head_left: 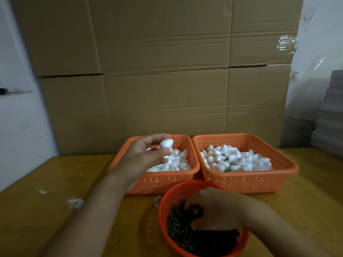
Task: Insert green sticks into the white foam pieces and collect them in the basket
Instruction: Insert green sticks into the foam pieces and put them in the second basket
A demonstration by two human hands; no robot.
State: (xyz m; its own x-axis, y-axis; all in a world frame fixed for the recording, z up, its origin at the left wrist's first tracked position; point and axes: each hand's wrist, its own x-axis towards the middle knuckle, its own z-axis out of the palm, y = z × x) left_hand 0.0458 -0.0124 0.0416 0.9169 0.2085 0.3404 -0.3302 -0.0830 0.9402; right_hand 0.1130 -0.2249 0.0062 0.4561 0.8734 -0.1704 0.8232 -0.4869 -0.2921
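My left hand (146,154) is raised over the left orange basket (154,180) and pinches a white foam piece (166,143) between fingers and thumb. That basket holds plain white foam pieces (178,160). The right orange basket (246,179) holds foam pieces with green sticks showing between them (239,160). My right hand (213,208) reaches down into the round orange basket (165,199) full of green sticks (185,234), fingers curled among them; whether it holds a stick is hidden.
All three baskets sit on a yellow wooden table (55,201). White foam crumbs (75,203) lie on its left part. A cardboard wall (167,71) stands right behind the baskets. Grey stacked boxes (330,117) stand at the far right.
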